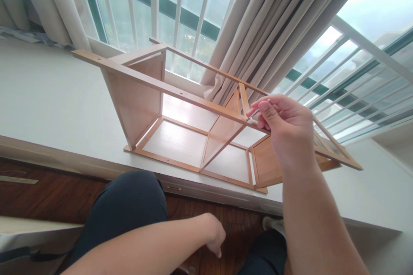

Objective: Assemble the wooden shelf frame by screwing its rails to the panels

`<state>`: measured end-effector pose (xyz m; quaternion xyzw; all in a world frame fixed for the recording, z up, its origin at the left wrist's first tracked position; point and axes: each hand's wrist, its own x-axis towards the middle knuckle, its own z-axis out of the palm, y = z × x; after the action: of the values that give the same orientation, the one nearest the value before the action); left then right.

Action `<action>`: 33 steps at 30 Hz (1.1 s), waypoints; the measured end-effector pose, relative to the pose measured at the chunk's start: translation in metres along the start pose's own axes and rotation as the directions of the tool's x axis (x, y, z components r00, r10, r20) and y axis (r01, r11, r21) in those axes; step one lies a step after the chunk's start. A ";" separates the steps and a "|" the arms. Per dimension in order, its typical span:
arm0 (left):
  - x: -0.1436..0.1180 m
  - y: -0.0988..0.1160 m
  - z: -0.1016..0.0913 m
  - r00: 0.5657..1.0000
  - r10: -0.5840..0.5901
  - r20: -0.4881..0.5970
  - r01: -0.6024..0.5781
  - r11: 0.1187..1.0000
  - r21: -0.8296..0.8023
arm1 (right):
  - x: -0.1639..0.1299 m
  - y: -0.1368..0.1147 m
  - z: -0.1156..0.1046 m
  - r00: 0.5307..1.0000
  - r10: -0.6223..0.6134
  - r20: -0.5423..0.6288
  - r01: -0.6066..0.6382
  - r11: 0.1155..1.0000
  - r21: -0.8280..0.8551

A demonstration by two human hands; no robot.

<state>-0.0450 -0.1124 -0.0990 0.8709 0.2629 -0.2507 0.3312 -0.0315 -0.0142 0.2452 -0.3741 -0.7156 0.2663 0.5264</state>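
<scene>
My right hand [285, 122] pinches a thin silver metal rod [254, 114] between thumb and fingers. Whether it is a bolt or a hex key, I cannot tell. The rod's lower end meets the upper rail [206, 104] of a wooden frame [167, 161], where a middle panel [223, 135] joins it. Small round holes show along this rail. Low in front of the frame, between the knees, hangs my left hand [214, 234]. Its fingers are curled and mostly hidden, so anything inside them cannot be seen.
The frame rests on a white window ledge [41, 90]. Behind it are grey curtains [254, 25] and white window bars [155, 4]. My knee [129, 197] is close to the ledge's front edge, above a dark wooden floor [58, 184]. A pale surface [35, 225] juts in at lower left.
</scene>
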 end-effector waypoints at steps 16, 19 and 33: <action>-0.009 0.003 -0.006 0.996 -0.012 0.084 0.008 0.999 0.048 | -0.004 0.000 -0.002 0.999 -0.021 0.028 0.023 0.998 -0.065; -0.009 0.002 -0.006 0.997 -0.019 0.081 0.015 0.999 0.045 | -0.004 0.000 0.000 1.000 -0.007 0.011 0.008 0.998 -0.064; -0.005 0.001 -0.002 1.000 -0.010 0.014 0.010 1.000 -0.015 | -0.004 0.004 -0.001 1.000 -0.014 -0.020 0.012 0.996 -0.089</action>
<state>-0.0473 -0.1131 -0.0944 0.8652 0.2670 -0.2563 0.3382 -0.0293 -0.0149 0.2403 -0.3952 -0.7237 0.2267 0.5183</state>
